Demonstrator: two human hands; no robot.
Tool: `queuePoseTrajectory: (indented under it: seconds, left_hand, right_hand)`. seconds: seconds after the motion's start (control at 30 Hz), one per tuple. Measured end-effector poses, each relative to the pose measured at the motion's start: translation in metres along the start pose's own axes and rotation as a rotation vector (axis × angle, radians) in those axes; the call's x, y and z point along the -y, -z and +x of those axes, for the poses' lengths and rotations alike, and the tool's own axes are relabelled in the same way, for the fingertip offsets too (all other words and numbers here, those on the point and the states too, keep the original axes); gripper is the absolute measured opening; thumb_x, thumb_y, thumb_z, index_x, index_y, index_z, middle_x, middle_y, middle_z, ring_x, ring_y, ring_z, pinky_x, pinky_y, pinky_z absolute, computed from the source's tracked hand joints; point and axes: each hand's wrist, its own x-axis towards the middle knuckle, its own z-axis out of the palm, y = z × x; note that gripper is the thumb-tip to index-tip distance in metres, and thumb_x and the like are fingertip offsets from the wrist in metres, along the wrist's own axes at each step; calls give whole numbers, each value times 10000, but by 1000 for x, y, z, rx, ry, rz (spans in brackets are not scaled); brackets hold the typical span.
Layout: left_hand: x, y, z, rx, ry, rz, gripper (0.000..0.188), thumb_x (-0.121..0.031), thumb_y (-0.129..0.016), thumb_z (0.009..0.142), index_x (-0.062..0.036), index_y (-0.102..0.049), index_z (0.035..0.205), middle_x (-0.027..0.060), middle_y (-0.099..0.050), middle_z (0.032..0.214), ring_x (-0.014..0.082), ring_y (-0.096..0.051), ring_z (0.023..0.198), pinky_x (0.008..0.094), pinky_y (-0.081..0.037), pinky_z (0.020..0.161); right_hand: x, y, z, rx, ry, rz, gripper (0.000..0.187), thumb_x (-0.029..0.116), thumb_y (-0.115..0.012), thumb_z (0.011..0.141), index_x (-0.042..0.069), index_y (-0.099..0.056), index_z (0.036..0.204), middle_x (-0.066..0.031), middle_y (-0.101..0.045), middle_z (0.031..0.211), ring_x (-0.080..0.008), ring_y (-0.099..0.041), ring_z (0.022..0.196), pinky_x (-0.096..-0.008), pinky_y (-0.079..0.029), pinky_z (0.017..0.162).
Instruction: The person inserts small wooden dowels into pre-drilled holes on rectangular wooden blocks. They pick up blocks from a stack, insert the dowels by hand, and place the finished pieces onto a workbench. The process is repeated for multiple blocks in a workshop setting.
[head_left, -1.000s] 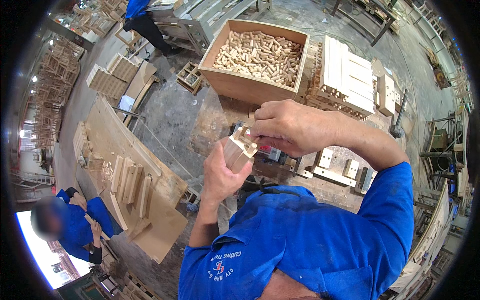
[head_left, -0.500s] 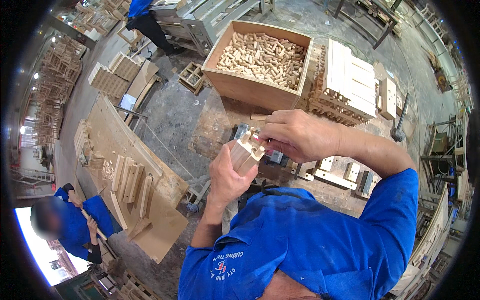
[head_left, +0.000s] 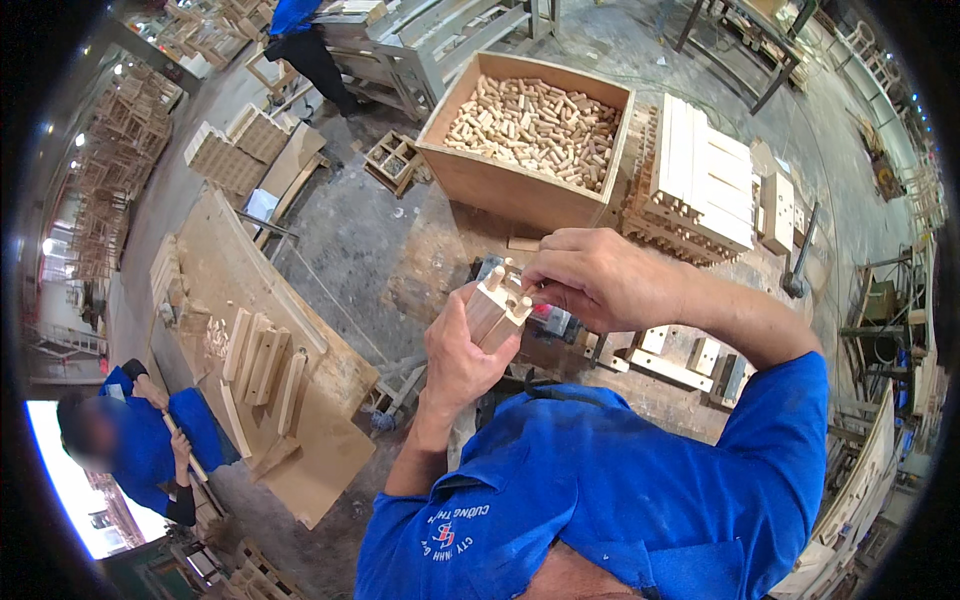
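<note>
My left hand is wrapped round a pair of pale wooden bars, held side by side with their ends up. Round wooden dowels stick out of those ends. Over the bar ends, my right hand comes in from the right with thumb and fingers pinched together, close beside the dowels. What lies between its fingertips is hidden by the fingers.
A large wooden box full of loose dowels stands ahead. Right of it are stacked wooden bars and a dark-handled tool. More bars lie on a left-hand table, where a co-worker grips a stick.
The view has shifted slightly, so the box and benches sit a little lower and further right. Both hands keep nearly the same pose at the bar ends.
</note>
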Motion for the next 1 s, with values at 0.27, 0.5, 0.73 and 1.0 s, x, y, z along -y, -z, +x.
queuePoseTrajectory:
  seconds: [0.27,0.5,0.73,1.0]
  left_hand:
    - [-1,3,30,-241,37,-599,638,-123,-913,884,9,-538,1382,114,-686,1237,183,-689,1088,363,-594,931]
    - [-25,-7,48,-451,106,-672,733,-224,-968,880,19,-500,1389,102,-643,1206,171,-668,1037,338,-586,877]
    - [-21,-7,31,-452,180,-708,890,-367,-965,877,23,-425,1468,161,-614,1311,226,-655,1155,380,-577,958]
    - [-3,45,-21,-389,-298,308,1100,-519,-964,789,-57,-417,1624,220,-530,1499,418,-501,1424,527,-446,1188]
  right_hand:
    - [-13,-59,-16,-97,-315,323,788,347,-927,892,29,-576,1522,-193,-738,1288,-292,-752,1168,-424,-600,1007]
    - [-31,-150,-9,-183,-361,366,660,217,-892,849,25,-588,1402,-190,-743,1246,-327,-725,1160,-454,-553,1034]
    - [-47,-134,-18,114,-472,782,523,135,-813,886,20,-617,1357,-95,-768,1131,-178,-732,1038,-360,-580,952]
    - [-46,-96,-25,315,-649,1422,534,144,-832,897,-16,-607,1353,-169,-774,1108,-284,-787,1020,-425,-648,944]
